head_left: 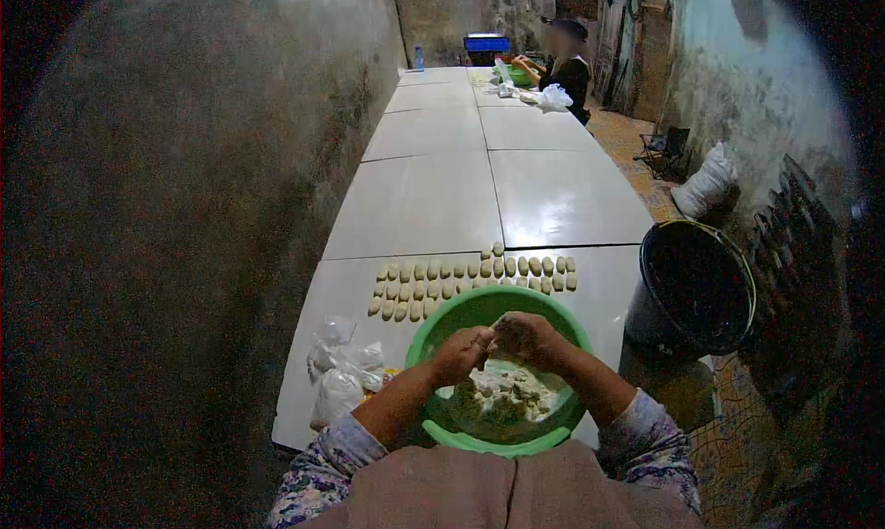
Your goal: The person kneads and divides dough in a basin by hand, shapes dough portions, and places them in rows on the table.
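While small, pale, oblong dough-like pieces (403, 292) are lying in rows on a long, white-panelled table (415, 197), a person is holding both bare hands together over a round, green plastic bowl (498, 443).

The left hand (464, 354) and the right hand (529, 339) are meeting at the fingers, which are curling inward; whether they are pinching a lump cannot be told. Loose, floury, cream-and-greenish mixture (512, 395) is sitting inside the bowl below. Hand-shaping is seemingly the step in progress; judging by the rows beyond the rim, the next move is calling for light pressure, a gentle hold and a steady reach forward.
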Motion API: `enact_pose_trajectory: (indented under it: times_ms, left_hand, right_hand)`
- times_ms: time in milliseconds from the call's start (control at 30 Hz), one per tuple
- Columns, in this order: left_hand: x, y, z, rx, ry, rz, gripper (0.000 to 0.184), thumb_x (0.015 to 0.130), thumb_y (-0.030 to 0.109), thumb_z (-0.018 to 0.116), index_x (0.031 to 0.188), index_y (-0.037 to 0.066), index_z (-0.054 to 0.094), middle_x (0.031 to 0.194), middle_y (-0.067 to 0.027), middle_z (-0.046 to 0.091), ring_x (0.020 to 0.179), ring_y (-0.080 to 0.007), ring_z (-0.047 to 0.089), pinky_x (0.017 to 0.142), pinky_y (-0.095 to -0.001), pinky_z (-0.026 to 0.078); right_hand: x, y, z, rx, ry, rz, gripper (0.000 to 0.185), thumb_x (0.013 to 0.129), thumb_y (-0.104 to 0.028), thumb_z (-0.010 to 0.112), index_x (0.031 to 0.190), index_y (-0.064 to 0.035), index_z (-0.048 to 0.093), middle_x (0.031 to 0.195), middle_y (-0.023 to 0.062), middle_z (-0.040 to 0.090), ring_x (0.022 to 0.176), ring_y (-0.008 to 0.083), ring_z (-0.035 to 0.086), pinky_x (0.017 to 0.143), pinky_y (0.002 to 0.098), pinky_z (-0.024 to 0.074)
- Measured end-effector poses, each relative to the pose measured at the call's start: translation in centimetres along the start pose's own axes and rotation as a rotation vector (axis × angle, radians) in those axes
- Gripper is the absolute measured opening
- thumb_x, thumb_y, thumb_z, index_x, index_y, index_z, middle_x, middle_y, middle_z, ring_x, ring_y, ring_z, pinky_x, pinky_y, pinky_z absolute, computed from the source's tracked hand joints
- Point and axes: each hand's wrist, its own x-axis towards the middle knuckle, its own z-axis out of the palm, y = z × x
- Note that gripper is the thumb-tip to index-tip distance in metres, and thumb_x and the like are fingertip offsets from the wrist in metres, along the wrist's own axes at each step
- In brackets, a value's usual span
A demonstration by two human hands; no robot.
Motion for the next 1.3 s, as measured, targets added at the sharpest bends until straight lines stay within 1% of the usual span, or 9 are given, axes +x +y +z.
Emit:
enact_pose_trajectory:
  times_ms: [233,433,533,600,700,900,1033,1200,1300]
  left_hand:
    - [0.2,1.2,0.1,-0.002,-0.119,0.0,0.034,0.094,0.035,0.034,0.083,0.004,0.045,0.066,-0.0053,0.048,0.056,-0.0147,0.049,0.053,-0.0303,0.043]
    - [-0.2,2.1,-0.3,0.14,-0.163,0.137,0.04,0.095,0.035,0.029,0.078,0.003,0.048,0.063,-0.0053,0.051,0.054,-0.0156,0.052,0.05,-0.0311,0.044]
    - [-0.3,1.0,-0.1,-0.345,-0.079,-0.312,0.044,0.094,0.037,0.029,0.073,0.003,0.047,0.06,-0.006,0.05,0.053,-0.0154,0.051,0.049,-0.0322,0.044]
    - [0.4,-1.2,-0.9,0.196,-0.194,0.281,0.046,0.093,0.041,0.031,0.072,0.003,0.046,0.059,-0.0062,0.048,0.052,-0.0158,0.05,0.048,-0.0321,0.043]
    - [0.1,-0.8,-0.4,-0.082,-0.137,-0.049,0.047,0.092,0.044,0.031,0.072,0.004,0.046,0.058,-0.0057,0.047,0.052,-0.016,0.049,0.048,-0.0317,0.042]
    - [0.1,0.8,-0.7,0.015,-0.2,-0.066,0.046,0.093,0.044,0.03,0.076,0.003,0.043,0.066,-0.0071,0.044,0.056,-0.0188,0.043,0.052,-0.0371,0.041]
    - [0.0,1.0,-0.1,-0.155,-0.142,-0.332,0.048,0.092,0.044,0.029,0.075,0.002,0.042,0.066,-0.0091,0.043,0.058,-0.0218,0.044,0.056,-0.0401,0.041]
    - [1.0,-3.0,-1.2,0.476,-0.18,-0.275,0.038,0.089,0.035,0.033,0.088,0.0,0.048,0.076,-0.016,0.051,0.068,-0.0321,0.051,0.067,-0.0426,0.042]
    - [1.7,-3.7,-1.7,0.589,-0.171,-0.178,0.033,0.085,0.029,0.041,0.101,0.002,0.05,0.086,-0.0183,0.055,0.081,-0.0344,0.055,0.072,-0.0433,0.044]
  right_hand:
    - [-0.1,0.9,-0.1,-0.232,0.025,-0.091,0.026,0.074,-0.008,0.065,0.096,-0.0026,0.054,0.089,0.0097,0.06,0.083,0.0188,0.058,0.076,0.0336,0.0463]
    - [-0.3,1.0,-0.6,0.372,-0.04,0.102,0.036,0.077,-0.014,0.064,0.108,-0.0022,0.05,0.106,0.0088,0.056,0.099,0.0171,0.053,0.088,0.0328,0.0424]
    - [-0.2,-0.4,-1.3,0.355,0.064,-0.028,0.043,0.077,-0.016,0.065,0.114,-0.0042,0.047,0.11,0.0102,0.053,0.103,0.0188,0.052,0.09,0.0326,0.0415]
    - [-0.2,-2.5,-1.1,0.016,-0.073,-0.09,0.044,0.077,-0.019,0.066,0.115,-0.0063,0.048,0.113,0.0118,0.052,0.105,0.0226,0.052,0.089,0.0327,0.0418]
    - [0.3,-0.6,0.1,-0.227,-0.07,-0.093,0.033,0.077,-0.016,0.064,0.107,-0.0058,0.055,0.104,0.0143,0.057,0.097,0.0255,0.057,0.083,0.0325,0.045]
    - [0.0,-1.3,-0.6,-0.394,-0.038,-0.098,0.019,0.078,-0.014,0.062,0.094,-0.0054,0.058,0.088,0.0139,0.06,0.08,0.0265,0.061,0.074,0.0333,0.0474]
    - [-0.1,0.4,-0.8,-0.172,-0.083,-0.051,0.021,0.073,-0.014,0.064,0.091,-0.0054,0.057,0.085,0.012,0.059,0.076,0.0266,0.058,0.07,0.0334,0.0465]
    - [-0.5,1.1,-1.3,0.566,-0.253,-0.046,0.033,0.077,-0.013,0.066,0.105,0.0001,0.053,0.099,0.0059,0.057,0.089,0.0152,0.055,0.082,0.0293,0.0433]
    - [-0.4,1.0,-2.1,0.507,-0.077,0.051,0.042,0.077,-0.022,0.066,0.108,-0.0003,0.05,0.102,0.0063,0.057,0.094,0.017,0.055,0.085,0.0315,0.0425]
